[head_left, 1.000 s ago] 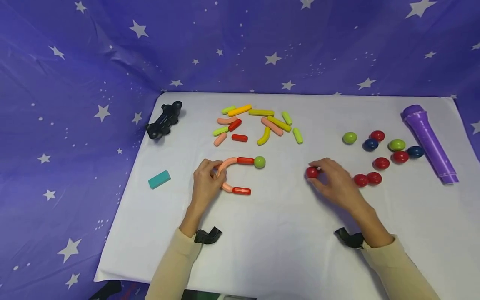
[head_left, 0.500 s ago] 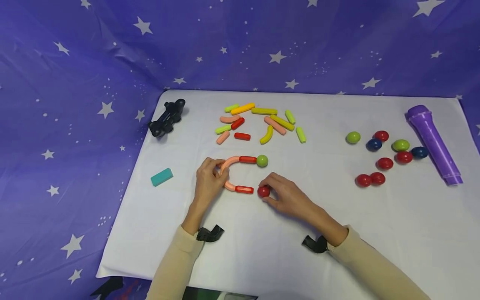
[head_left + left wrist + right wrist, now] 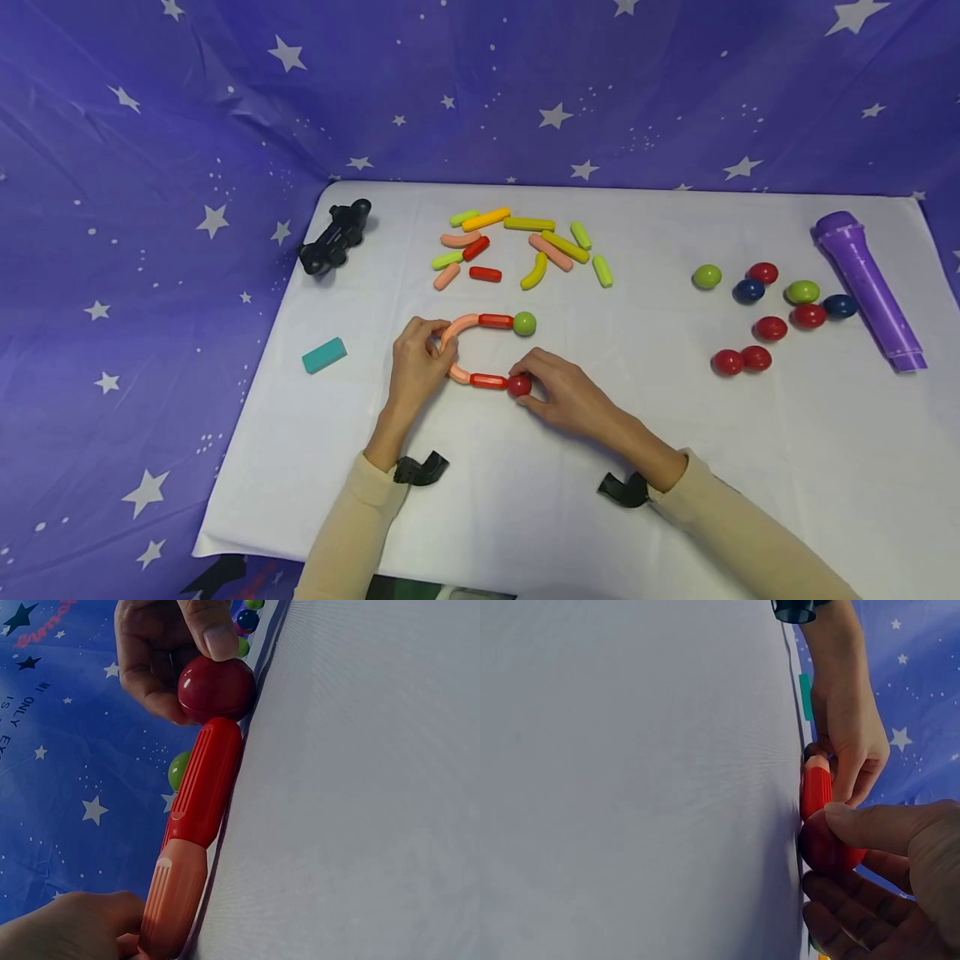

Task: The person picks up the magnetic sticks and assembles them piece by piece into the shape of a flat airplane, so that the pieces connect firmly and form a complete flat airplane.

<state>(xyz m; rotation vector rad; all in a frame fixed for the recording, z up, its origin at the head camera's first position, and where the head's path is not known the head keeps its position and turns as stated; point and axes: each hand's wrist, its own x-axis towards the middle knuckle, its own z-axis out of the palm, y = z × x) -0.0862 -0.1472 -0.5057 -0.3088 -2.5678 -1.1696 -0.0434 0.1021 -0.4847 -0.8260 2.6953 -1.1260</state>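
My left hand [image 3: 420,358] pinches the curved pink stick [image 3: 461,324] of a C-shaped chain lying on the white table. Each end of the curve carries a red stick; the upper red stick [image 3: 495,321] ends in a green ball [image 3: 524,323]. At the tip of the lower red stick [image 3: 488,381] sits a red ball [image 3: 518,385], held between thumb and fingers of my right hand [image 3: 566,392]. In the left wrist view the red ball [image 3: 217,690] touches the red stick's end [image 3: 210,780]. The right wrist view shows the thumb over the red ball [image 3: 829,844].
Several loose coloured sticks [image 3: 528,224] lie toward the back. Red, green and blue balls [image 3: 770,328] are scattered at the right beside a purple tube [image 3: 870,287]. A black game controller [image 3: 335,237] and a teal block [image 3: 324,355] are at the left.
My right hand has carried the red ball leftward across the table, and the ball now meets the lower red stick's end. My left hand keeps its hold on the pink stick.
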